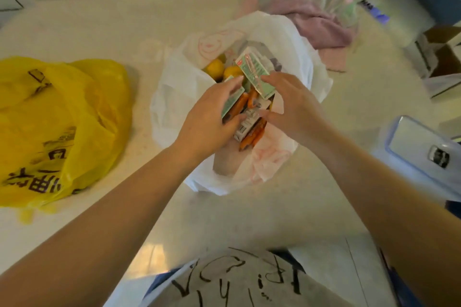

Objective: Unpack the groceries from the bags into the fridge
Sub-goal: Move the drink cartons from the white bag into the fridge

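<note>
An open white plastic bag [179, 87] sits in the middle of the pale countertop. Inside it lie yellow fruits [215, 67], orange sausage sticks [254, 132] and small green drink cartons. My left hand [212, 114] grips one green carton [233, 101] over the bag's mouth. My right hand [291, 104] holds a second green carton [254, 72] with a straw taped to it, tilted up above the bag. Beneath both hands a white carton [245, 124] shows a barcode.
A crumpled yellow plastic bag [57, 127] lies at the left of the counter. A pink cloth [314, 20] is heaped behind the white bag. A clear lidded container [424, 152] stands at the right edge. White tiles line the back wall.
</note>
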Available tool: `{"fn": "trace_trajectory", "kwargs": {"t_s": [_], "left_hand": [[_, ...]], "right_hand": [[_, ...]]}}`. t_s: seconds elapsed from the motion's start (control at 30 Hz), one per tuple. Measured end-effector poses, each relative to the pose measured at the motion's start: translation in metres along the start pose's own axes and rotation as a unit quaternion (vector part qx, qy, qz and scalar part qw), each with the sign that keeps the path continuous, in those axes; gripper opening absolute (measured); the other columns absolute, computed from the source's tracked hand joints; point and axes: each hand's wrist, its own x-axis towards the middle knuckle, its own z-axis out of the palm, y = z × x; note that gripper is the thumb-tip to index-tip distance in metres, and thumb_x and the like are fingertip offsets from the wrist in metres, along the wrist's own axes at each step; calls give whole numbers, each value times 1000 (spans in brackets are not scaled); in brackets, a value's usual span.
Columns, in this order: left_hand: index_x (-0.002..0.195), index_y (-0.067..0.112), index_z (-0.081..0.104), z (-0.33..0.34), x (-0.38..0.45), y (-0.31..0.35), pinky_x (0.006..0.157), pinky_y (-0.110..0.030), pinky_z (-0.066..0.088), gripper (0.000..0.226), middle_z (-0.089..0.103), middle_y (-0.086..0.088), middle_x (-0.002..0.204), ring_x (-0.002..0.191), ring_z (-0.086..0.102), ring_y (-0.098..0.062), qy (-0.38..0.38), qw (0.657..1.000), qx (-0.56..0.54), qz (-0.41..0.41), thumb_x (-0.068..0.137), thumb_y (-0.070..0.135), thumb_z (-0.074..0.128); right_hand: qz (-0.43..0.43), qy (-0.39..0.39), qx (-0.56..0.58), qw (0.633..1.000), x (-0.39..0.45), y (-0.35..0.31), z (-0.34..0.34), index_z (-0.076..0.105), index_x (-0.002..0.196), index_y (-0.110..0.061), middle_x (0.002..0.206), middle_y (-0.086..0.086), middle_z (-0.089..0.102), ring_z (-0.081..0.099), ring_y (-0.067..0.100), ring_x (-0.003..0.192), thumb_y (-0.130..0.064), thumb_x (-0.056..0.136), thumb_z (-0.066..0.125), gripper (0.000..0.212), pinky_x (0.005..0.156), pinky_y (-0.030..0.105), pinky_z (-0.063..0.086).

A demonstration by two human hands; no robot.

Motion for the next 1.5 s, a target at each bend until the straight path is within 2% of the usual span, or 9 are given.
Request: {"fn": "trace_trajectory", "kwargs": {"t_s": [0.13,0.3,0.67,0.83,0.93,1.03,1.23,1.37,1.5], "left_hand": [[147,22,20,14,23,0,102,-36,39,76,42,1,144,130,41,-16,30,997,32,-67,87,27,65],[148,32,10,30,44,-9,89,-37,44,84,43,-3,141,120,47,-25,21,977,145,-152,84,33,65],[143,15,35,35,41,-27,98,-40,40,67,40,-9,144,126,42,-31,-39,935,307,-173,84,30,64],[145,12,29,38,32,-28,95,-42,42,75,40,-13,142,124,43,-34,-42,917,338,-210,82,30,66],[138,2,40,35,26,-31,92,-44,44,79,49,-19,131,116,48,-40,-52,902,370,-217,71,24,75],[132,1,47,34,22,-35,96,-47,42,80,57,-21,120,110,51,-41,-54,891,397,-212,62,24,80],[131,4,50,32,14,-37,100,-46,39,74,61,-17,116,107,55,-38,-11,903,373,-214,70,41,73],[133,9,48,29,11,-31,100,-41,40,73,61,-12,120,108,55,-34,18,912,340,-228,72,42,70],[139,17,40,24,15,-25,102,-38,35,70,52,-6,133,118,48,-27,40,916,304,-259,80,48,60]], "right_hand": [[-47,-42,-1,998,42,19,-9,39,140,-19,146,1,37,35,18,132,-28,83,67,64,103,30,31],[-107,-97,-41,989,90,37,-9,34,142,-20,149,1,31,34,22,133,-33,83,66,69,105,37,33],[-131,-158,-163,965,135,54,15,20,146,-20,151,10,19,28,32,134,-38,81,68,83,105,42,33],[-94,-138,-125,978,139,51,28,8,148,-17,150,15,22,28,33,136,-40,78,70,97,107,44,31],[-38,-143,-62,987,140,46,30,1,149,-16,153,12,22,27,29,138,-42,79,69,100,107,44,31],[-15,-137,-15,990,141,46,32,6,149,-17,151,9,28,31,28,137,-38,80,69,96,108,45,31],[-30,-118,32,992,133,46,34,16,148,-20,146,6,37,35,26,133,-25,81,69,85,109,46,32],[-26,-100,19,994,129,45,38,21,147,-20,149,9,28,27,26,137,-26,82,67,80,112,46,25],[-4,-102,52,993,133,43,35,33,142,-21,135,5,43,49,23,118,-28,83,66,68,100,42,41]]}}
